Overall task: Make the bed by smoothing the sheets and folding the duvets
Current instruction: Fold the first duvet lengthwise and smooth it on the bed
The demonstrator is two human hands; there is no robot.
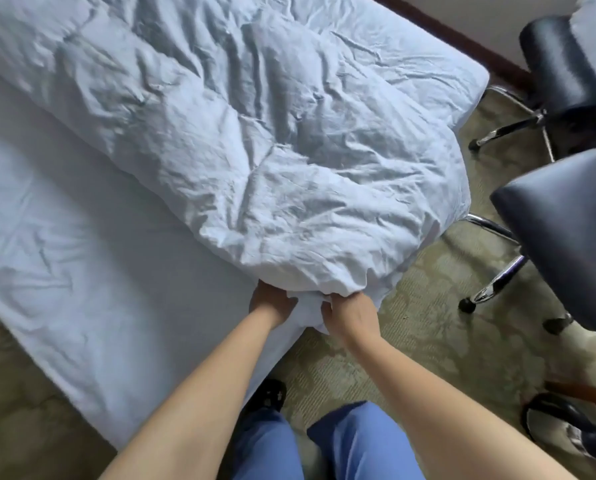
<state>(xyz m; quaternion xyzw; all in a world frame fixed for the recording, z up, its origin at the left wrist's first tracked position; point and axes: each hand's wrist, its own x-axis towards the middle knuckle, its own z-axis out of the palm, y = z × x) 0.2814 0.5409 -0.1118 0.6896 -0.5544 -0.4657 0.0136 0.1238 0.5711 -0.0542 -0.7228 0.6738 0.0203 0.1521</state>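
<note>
Down closest to us are our own blue trouser legs point(324, 445) on the carpet at the bed's near corner, so we'll use that corner as our reference. Just past it our left hand point(272, 303) and right hand point(350, 315) sit side by side, fingers curled into bunched fabric at the duvet point(255, 150) edge. The fingertips are buried in cloth, so we can't say how deep the hold goes. Looks like we're at the folding step: corner gathered, fold not yet made. Next we'd need to lift and carry that edge across without dragging the sheet point(82, 254), which lies bare and wrinkled to the left of the corner. The duvet heaps away from the corner towards the far side, slightly overhanging on the right.
</note>
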